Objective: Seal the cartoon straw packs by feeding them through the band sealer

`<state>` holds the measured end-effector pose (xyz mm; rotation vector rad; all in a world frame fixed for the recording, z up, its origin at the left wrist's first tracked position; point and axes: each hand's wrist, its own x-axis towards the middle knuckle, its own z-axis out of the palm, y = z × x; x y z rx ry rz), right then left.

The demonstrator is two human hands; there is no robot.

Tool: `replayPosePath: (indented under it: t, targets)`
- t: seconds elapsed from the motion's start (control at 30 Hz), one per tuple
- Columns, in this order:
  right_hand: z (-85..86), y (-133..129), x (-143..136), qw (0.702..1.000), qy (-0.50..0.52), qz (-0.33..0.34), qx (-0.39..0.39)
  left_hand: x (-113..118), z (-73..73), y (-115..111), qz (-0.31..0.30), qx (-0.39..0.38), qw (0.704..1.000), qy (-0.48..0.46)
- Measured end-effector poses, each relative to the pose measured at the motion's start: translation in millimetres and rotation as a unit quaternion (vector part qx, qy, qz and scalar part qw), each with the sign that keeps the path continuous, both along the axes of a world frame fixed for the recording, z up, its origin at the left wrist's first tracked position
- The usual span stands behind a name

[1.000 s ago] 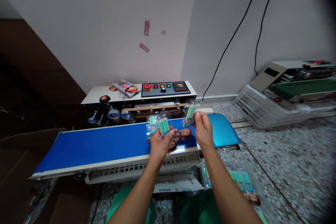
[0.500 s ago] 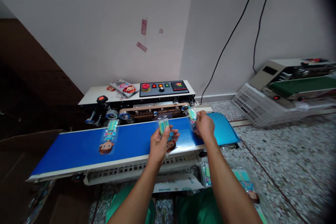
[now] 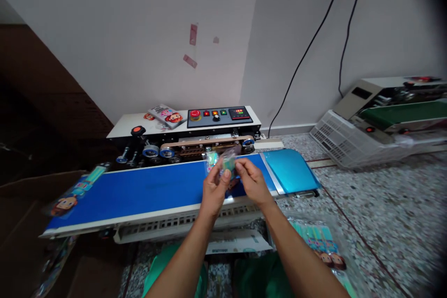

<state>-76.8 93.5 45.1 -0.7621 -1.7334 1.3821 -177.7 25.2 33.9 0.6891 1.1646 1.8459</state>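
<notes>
Above the middle of the blue conveyor belt (image 3: 146, 193), both hands meet at a small clear packet (image 3: 229, 164) with pale green contents. My left hand (image 3: 214, 188) grips it between thumb and fingers. The fingers of my right hand (image 3: 254, 181) pinch its right side near the top. Behind my left fingers, a second clear packet (image 3: 211, 159) lies on the belt close to the sealing machine, partly hidden. A third packet (image 3: 82, 188), with green strips and a cartoon head, hangs partly over the belt's left end.
The sealing machine's control panel (image 3: 219, 116) has lit buttons and a red display. Below right, a plastic bag of similar packets (image 3: 317, 242) lies on the speckled floor. A cardboard box (image 3: 24, 223) stands at left. Another machine (image 3: 387, 102) rests on a white crate (image 3: 335, 142).
My right hand let go of its packet at the belt and moved left onto the one in my left hand. The released packet travelled left; the far packet reached the belt's left end.
</notes>
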Motion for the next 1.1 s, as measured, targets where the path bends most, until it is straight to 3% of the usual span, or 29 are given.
replayPosePath:
  t: [0.13, 0.23, 0.33, 0.4, 0.47, 0.57, 0.67, 0.73, 0.8, 0.9, 1.0, 1.1]
  targets:
    - [-7.9, 36.1, 36.6, 0.982, -0.068, -0.175, 0.013, -2.6, 2.5, -1.9, -0.004, 0.024, 1.0, 0.006]
    - [-19.1, 67.7, 65.7, 0.913, -0.248, -0.303, 0.112, -2.4, 3.3, -2.0, -0.019, 0.012, 1.0, -0.003]
    - [-27.1, 84.6, 73.3, 0.846, -0.394, -0.333, 0.138, 0.6, 2.6, -1.9, -0.035, 0.005, 0.999, 0.002]
    - [-28.7, 87.4, 65.2, 0.828, -0.444, -0.317, 0.134, 2.9, 1.5, -1.8, -0.042, 0.001, 0.999, 0.011]
    - [-28.7, 86.8, 51.6, 0.825, -0.467, -0.29, 0.131, 4.6, 0.3, -1.7, -0.045, -0.003, 0.999, 0.013]
    - [-27.9, 85.4, 34.2, 0.846, -0.449, -0.244, 0.15, 5.6, -0.8, -1.6, -0.049, -0.004, 0.999, 0.009]
    - [-22.8, 83.7, 33.7, 0.889, -0.35, -0.237, 0.177, 6.5, 0.4, -3.4, -0.057, 0.002, 0.998, 0.028]
    - [-15.5, 79.9, 46.4, 0.921, -0.251, -0.257, 0.148, 9.2, 2.6, -6.2, -0.055, 0.011, 0.997, 0.057]
    - [-8.7, 72.7, 70.4, 0.941, -0.149, -0.293, 0.084, 15.2, 5.5, -10.6, -0.045, 0.02, 0.995, 0.087]
    - [-15.5, 57.4, 126.8, 0.931, -0.056, -0.36, 0.027, 32.9, 10.2, -19.1, -0.026, 0.033, 0.991, 0.125]
    - [-55.7, 37.3, 201.7, 0.911, -0.1, -0.401, -0.003, 62.8, 11.9, -28.3, -0.026, 0.044, 0.987, 0.149]
    - [-116.8, 8.4, 275.5, 0.873, -0.213, -0.41, -0.156, 102.4, 6.8, -40.1, -0.032, 0.06, 0.986, 0.155]
